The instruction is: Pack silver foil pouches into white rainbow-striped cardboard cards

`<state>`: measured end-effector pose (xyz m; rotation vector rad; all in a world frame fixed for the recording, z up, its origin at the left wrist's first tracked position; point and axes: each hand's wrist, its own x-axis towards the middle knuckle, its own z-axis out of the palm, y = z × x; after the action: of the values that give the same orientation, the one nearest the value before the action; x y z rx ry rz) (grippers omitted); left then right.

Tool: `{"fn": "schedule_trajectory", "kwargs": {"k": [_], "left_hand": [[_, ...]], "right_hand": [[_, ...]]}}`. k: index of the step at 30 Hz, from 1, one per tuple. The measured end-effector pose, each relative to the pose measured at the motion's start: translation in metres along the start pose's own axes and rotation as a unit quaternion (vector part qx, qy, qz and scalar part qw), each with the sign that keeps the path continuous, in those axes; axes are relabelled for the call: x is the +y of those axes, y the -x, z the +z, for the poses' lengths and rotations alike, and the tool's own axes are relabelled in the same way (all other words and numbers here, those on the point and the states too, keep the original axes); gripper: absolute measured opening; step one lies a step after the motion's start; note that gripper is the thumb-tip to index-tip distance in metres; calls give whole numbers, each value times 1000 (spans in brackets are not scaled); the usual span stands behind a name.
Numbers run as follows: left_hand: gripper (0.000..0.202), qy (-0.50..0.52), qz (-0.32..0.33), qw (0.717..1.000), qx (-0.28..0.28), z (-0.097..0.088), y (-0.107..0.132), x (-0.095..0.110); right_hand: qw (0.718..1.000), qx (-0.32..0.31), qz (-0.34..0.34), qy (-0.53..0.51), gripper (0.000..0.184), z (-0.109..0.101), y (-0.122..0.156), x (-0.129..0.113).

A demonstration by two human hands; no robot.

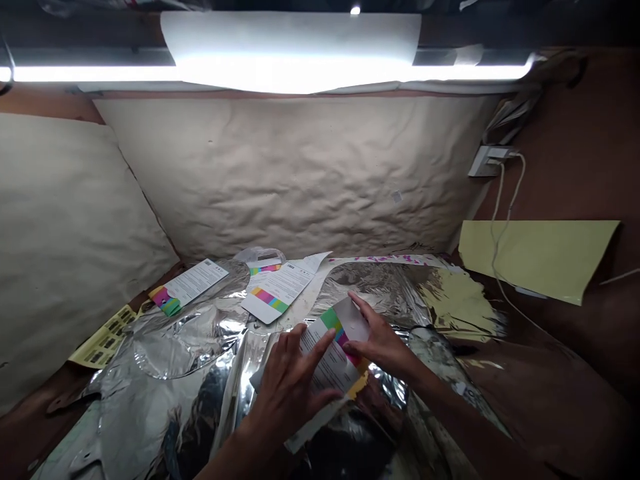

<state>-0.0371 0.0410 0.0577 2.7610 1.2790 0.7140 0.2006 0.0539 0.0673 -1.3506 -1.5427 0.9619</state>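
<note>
A printed card (333,357) with small text and a band of green, pink and orange is tilted between my two hands over the shiny silver sheet. My left hand (295,380) grips it from the left, its index finger lying across the printed face and its thumb near the lower edge. At the far right end, my right hand (377,337) has the plain grey part pinched between thumb and fingers. The card's underside is hidden. Another striped card (280,290) lies just beyond my hands, and a third card (193,287) is farther left.
Crinkled silver film (185,347) covers much of the work surface. A clear plastic piece (260,255) sits at the back. Yellow label sheet (103,340) lies at left. Cables run from a wall socket (493,161) past yellow paper (540,257). A bright tube light (295,73) hangs overhead.
</note>
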Motion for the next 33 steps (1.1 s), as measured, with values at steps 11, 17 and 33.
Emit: {"fn": "schedule_trajectory", "kwargs": {"k": [11,17,33], "left_hand": [[31,183,-117,976,-30,-12,-19,-8],[34,216,-151,964,-34,0,-25,-22],[37,102,-74,988,-92,33,-11,-21]], "right_hand": [[971,-132,-97,176,104,1,-37,-42],[969,-72,-73,226,93,14,-41,-35],[919,-63,-111,372,22,49,-7,26]]}}
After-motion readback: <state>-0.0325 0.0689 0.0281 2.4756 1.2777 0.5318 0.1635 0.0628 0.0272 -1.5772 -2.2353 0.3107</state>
